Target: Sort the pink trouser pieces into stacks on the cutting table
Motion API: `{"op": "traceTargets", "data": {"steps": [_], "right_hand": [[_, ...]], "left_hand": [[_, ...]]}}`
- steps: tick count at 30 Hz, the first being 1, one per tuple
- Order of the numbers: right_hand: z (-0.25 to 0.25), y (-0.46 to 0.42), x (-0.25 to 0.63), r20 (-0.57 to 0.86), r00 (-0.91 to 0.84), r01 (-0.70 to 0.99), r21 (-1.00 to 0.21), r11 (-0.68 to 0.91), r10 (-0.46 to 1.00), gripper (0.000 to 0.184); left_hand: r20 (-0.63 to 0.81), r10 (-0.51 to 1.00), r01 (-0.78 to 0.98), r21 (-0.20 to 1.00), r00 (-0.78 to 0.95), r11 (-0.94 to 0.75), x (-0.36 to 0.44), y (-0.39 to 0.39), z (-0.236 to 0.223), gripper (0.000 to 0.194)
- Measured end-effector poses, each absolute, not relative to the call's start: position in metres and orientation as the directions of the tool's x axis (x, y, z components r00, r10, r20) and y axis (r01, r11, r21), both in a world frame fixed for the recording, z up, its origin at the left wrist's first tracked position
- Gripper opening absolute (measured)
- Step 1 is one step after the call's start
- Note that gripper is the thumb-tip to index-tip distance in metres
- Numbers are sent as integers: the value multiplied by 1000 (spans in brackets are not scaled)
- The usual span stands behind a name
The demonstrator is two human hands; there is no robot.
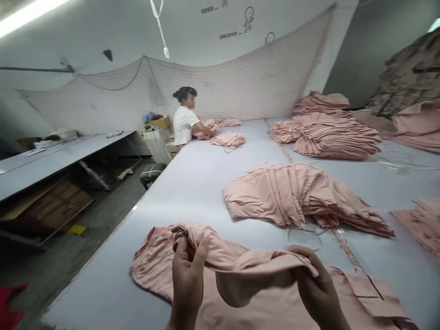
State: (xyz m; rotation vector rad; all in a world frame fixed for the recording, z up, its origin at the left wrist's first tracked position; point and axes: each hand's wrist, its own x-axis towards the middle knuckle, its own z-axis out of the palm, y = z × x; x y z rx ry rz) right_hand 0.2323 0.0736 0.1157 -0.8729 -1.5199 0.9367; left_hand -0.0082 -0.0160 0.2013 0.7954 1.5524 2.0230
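Note:
In the head view, a pink garment (237,259) is stretched between my hands above the near part of the table. My left hand (188,270) pinches its left end between thumb and fingers, where the fabric is bunched. At the other end, my right hand (314,282) grips the edge, fingers closed on the cloth. The lower fabric hangs open in a darker fold. Beneath and to the left lies gathered pink fabric (154,261) on the table. A flat pink piece with a dark line (378,293) spreads at the lower right.
A folded pink stack (275,192) lies beyond my hands on the pale table (192,183). Larger pink piles (338,135) stand at the back right. A co-worker in a white top (184,121) handles pink cloth at the far end. Another table (68,153) is at left.

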Motion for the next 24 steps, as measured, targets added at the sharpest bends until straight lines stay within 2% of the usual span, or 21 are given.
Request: {"op": "traceTargets", "data": {"steps": [3,6,8,10,12,13,14,16,18,20,22,24], "right_hand": [[99,53,248,204,-266,-25,-978,205,942,31],[84,44,248,18,-465,-20,-1000,10,885,46],[73,33,233,-94,-580,103,-994,-42,809,54],[56,13,211,-165,-672,299,-952,60,722,56],[28,-11,188,-238,-740,497,-824,273,629,57],[11,-23,178,-289,-743,583,-722,372,604,61],[-6,-34,169,-341,-728,655,-601,457,595,67],[-39,-47,156,-358,-679,733,-379,565,641,74],[-62,-46,146,-299,-625,781,-215,587,722,74],[-72,-32,136,-238,-559,828,-111,549,794,70],[-72,-10,130,-213,-510,858,-54,511,834,65],[-68,15,128,-203,-483,872,-21,489,852,62]], "left_hand": [[63,661,-76,981,-748,-180,-7,-58,195,36],[11,567,-166,951,-824,-260,-10,-91,190,40],[-33,466,-213,917,-884,-339,-19,-108,190,46],[-52,382,-207,903,-923,-377,-34,-123,190,51],[-26,327,-157,911,-945,-381,-58,-134,188,50],[-10,313,-134,917,-950,-376,-73,-139,187,48],[1,306,-117,923,-952,-367,-90,-143,184,46],[-10,302,-115,936,-953,-332,-126,-150,176,42],[-44,311,-137,949,-950,-283,-165,-157,165,39],[-85,328,-166,959,-941,-230,-202,-164,151,38],[-136,337,-202,965,-932,-169,-234,-169,130,37],[-203,268,-231,970,-942,-78,-261,-171,103,35]]}}
